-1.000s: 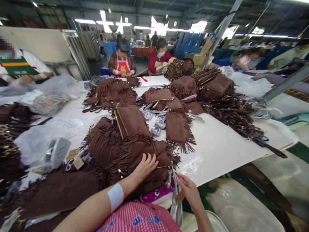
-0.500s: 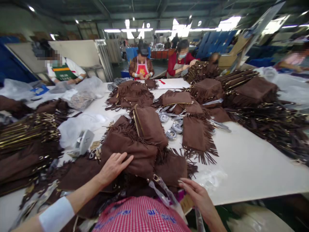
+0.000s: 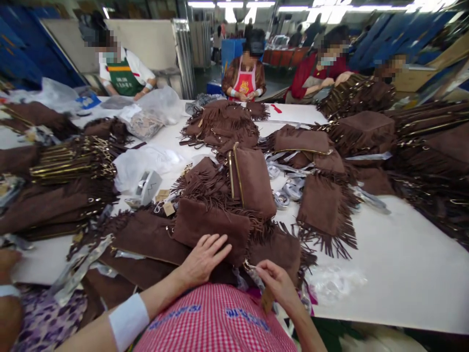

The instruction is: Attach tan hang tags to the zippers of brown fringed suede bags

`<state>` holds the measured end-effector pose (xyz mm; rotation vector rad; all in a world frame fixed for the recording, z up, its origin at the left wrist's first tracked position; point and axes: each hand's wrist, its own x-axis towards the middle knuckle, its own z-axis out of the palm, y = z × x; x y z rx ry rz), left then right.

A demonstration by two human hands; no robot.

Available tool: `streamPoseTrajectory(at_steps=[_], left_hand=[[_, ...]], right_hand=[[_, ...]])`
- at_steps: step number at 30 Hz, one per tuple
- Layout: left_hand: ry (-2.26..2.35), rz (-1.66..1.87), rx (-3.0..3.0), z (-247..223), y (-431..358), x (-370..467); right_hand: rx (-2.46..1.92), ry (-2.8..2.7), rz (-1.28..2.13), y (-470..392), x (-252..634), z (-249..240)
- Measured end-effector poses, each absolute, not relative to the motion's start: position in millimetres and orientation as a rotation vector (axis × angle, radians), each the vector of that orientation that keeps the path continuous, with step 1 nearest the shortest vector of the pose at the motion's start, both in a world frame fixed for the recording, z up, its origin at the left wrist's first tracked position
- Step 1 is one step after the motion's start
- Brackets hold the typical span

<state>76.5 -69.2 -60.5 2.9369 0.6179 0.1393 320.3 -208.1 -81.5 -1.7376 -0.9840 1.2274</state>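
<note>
A brown suede-like bag with fringe point(image 3: 212, 227) lies in front of me. My left hand point(image 3: 207, 256) rests flat on its lower part, fingers stretched out. At the bag's right lower corner is a gold-coloured metal clasp point(image 3: 249, 265). Close beside it, my right hand point(image 3: 277, 282) pinches a thin pale cord between thumb and forefinger. Below that hand hangs a tan hang tag point(image 3: 267, 299), partly hidden. Another brown fringed bag point(image 3: 276, 254) lies underneath to the right, and a bag with a gold zip point(image 3: 252, 181) rests just beyond.
Several more brown bags point(image 3: 318, 203) and rolled straps in plastic point(image 3: 282, 199) lie on the white table point(image 3: 388, 274). A tag gun-like grey device point(image 3: 149, 187) stands left. Stacked bags point(image 3: 73, 161) flank both sides. Co-workers point(image 3: 244, 73) sit across; another person's arm point(image 3: 9, 293) shows at left.
The view has shifted, showing things farther right and more of the left neighbour. My right hand has come closer to the bag's clasp; my left hand still lies on the bag.
</note>
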Motion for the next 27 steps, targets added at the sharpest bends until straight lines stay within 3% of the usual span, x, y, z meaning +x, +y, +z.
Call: streamPoseTrajectory(at_steps=[6,15,20,27], left_hand=[[0.208,0.114,2.569,-38,-79,130],[0.416,-0.218,1.34,-27,-85,168],[0.601,-0.16,1.361,-33,-73,164],[0.533,-0.121,2.14,-20,-68,163]], right_hand=[[-1.736,-0.846,1.287,-222,323,-66],[-1.774,-0.877,1.082,-224,311,-32],[-1.881,-0.965,1.027,-229,312,-32],[-1.88,-1.179,0.919,-225,313,-43]])
